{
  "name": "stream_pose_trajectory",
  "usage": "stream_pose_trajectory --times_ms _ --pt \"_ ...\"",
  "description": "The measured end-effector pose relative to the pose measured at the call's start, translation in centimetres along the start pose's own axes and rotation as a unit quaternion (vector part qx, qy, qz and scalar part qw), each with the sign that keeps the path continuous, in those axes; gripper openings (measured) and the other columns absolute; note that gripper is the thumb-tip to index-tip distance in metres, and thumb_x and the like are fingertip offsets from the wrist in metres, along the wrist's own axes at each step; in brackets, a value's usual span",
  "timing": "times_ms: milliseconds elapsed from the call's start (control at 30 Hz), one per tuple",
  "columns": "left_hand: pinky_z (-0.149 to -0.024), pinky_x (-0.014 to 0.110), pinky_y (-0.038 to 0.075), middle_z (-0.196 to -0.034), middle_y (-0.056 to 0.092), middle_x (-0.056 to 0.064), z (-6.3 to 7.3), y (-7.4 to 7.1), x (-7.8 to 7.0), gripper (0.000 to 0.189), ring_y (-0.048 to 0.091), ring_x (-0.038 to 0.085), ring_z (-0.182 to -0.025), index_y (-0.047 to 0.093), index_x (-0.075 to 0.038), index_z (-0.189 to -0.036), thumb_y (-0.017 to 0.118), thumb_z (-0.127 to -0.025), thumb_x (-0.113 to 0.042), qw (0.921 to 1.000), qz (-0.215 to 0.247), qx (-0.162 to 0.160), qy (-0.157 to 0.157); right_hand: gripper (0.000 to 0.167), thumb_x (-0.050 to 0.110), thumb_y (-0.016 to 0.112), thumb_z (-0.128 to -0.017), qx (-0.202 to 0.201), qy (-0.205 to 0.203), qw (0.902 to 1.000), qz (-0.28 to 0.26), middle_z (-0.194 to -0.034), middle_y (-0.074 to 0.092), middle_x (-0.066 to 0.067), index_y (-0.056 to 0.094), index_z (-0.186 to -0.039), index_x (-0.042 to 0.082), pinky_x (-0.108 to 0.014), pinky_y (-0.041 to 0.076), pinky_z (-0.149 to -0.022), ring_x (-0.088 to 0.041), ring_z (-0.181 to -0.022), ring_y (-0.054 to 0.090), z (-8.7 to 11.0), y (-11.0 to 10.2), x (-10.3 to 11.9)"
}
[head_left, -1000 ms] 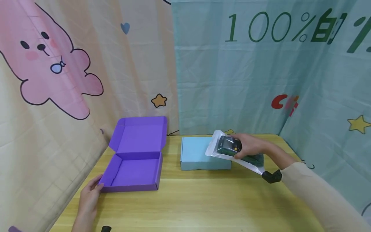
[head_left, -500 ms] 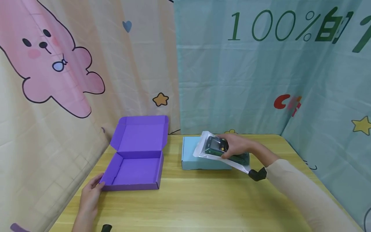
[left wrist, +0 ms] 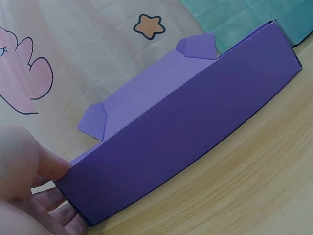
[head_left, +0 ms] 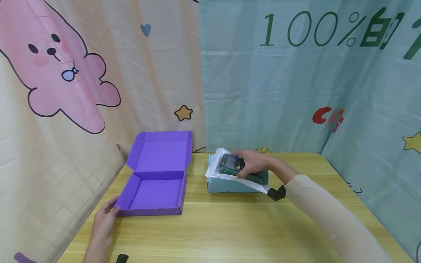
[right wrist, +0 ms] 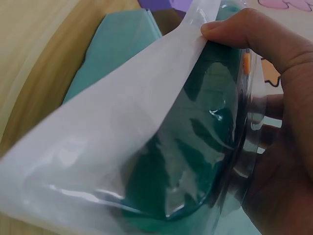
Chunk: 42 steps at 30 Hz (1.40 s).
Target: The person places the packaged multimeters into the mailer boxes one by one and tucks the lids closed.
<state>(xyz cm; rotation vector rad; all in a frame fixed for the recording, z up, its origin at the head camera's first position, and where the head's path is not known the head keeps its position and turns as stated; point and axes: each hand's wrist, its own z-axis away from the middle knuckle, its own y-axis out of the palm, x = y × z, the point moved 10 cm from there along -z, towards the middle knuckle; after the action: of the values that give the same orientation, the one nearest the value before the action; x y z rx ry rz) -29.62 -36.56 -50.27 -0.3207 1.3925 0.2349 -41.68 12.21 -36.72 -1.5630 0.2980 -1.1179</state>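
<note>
An open purple cardboard box (head_left: pixel 149 211) stands at the left of the table, its lid raised at the back. My left hand (head_left: pixel 104 221) grips its front left corner; in the left wrist view the thumb lies at the top edge and the fingers (left wrist: pixel 51 198) are against the side. My right hand (head_left: pixel 254 162) holds a clear-and-white plastic packet (right wrist: pixel 117 112) with a dark green item inside, its kind unclear. The packet is tilted above a closed light blue box (head_left: pixel 223 185), covering much of its top. Whether they touch cannot be told.
The wooden table (head_left: pixel 210 230) runs back to hanging curtains (head_left: pixel 256 91), cream on the left and blue-green on the right. A small black object (head_left: pixel 122 258) shows at the bottom edge. A black piece (head_left: pixel 277 193) is at my right wrist.
My right hand has moved left with the packet, which now covers more of the light blue box. My left hand stays at the purple box's corner.
</note>
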Motion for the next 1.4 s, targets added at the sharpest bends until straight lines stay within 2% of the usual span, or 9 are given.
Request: stream_pose_trajectory --times_ms 167,400,600,833,967,1233,1400 --pt "-0.118 0.023 0.028 -0.165 0.025 0.017 0.0 0.1 0.0 0.058 0.028 0.026 -0.149 0.025 -0.002 -0.162 0.045 -0.108 -0.003 1.0 0.001 0.005 0.0 0.089 0.037 0.083 -0.077 0.0 -0.016 0.9999 0.004 -0.119 0.059 -0.004 0.046 -0.151 0.003 -0.039 0.05 -0.082 -0.023 -0.1 0.055 -1.5 0.1 1.4" --pt "-0.117 0.021 0.029 -0.164 0.027 0.017 0.1 0.0 -0.2 0.057 0.029 0.025 -0.149 0.026 -0.002 -0.162 0.046 -0.108 -0.004 1.0 -0.008 0.0 0.006 0.094 0.04 0.082 -0.076 0.006 -0.025 0.9992 0.029 -0.125 0.058 -0.003 0.044 -0.153 0.003 -0.038 0.048 -0.087 -0.022 -0.105 0.053 -3.2 0.4 3.2" --pt "-0.117 0.022 0.028 -0.164 0.027 0.016 0.1 -0.3 -0.2 0.057 0.027 0.026 -0.15 0.026 -0.003 -0.162 0.045 -0.109 -0.005 0.9999 -0.016 0.001 0.002 0.089 0.038 0.082 -0.076 0.012 -0.052 0.9981 0.032 -0.118 0.06 -0.001 0.048 -0.15 0.003 -0.036 0.049 -0.085 -0.02 -0.1 0.055 -4.8 1.0 5.0" --pt "-0.117 0.02 0.029 -0.163 0.029 0.018 0.0 -0.1 -0.2 0.056 0.029 0.025 -0.147 0.027 0.0 -0.162 0.045 -0.108 -0.003 0.9998 -0.013 0.002 0.012 0.089 0.039 0.083 -0.076 0.018 -0.056 0.9976 0.036 -0.115 0.06 0.0 0.047 -0.15 0.005 -0.034 0.05 -0.084 -0.019 -0.1 0.055 -6.4 1.7 6.2" --pt "-0.116 0.02 0.03 -0.165 0.027 0.018 -0.1 -0.1 -0.3 0.057 0.029 0.026 -0.148 0.026 -0.001 -0.162 0.045 -0.108 -0.003 0.9999 -0.012 0.003 0.011 0.09 0.038 0.084 -0.076 0.02 -0.072 0.9969 0.025 -0.114 0.06 0.001 0.047 -0.152 0.007 -0.035 0.05 -0.083 -0.019 -0.1 0.056 -7.4 1.9 7.6" --pt "-0.117 0.022 0.029 -0.166 0.025 0.017 0.1 0.0 -0.4 0.057 0.027 0.027 -0.15 0.025 0.0 -0.162 0.044 -0.108 -0.002 0.9999 -0.008 0.009 0.007 0.082 0.04 0.083 -0.077 0.035 -0.096 0.9935 0.051 -0.113 0.061 0.001 0.052 -0.145 0.006 -0.031 0.05 -0.085 -0.018 -0.101 0.056 -9.7 3.1 10.4" --pt "-0.117 0.022 0.029 -0.165 0.027 0.016 0.2 -0.1 -0.2 0.057 0.03 0.024 -0.148 0.027 -0.001 -0.162 0.045 -0.108 -0.003 0.9999 -0.011 0.007 0.005 0.084 0.038 0.084 -0.077 0.037 -0.109 0.992 0.052 -0.113 0.06 0.0 0.051 -0.147 0.005 -0.03 0.05 -0.085 -0.017 -0.101 0.056 -11.1 3.9 12.0"
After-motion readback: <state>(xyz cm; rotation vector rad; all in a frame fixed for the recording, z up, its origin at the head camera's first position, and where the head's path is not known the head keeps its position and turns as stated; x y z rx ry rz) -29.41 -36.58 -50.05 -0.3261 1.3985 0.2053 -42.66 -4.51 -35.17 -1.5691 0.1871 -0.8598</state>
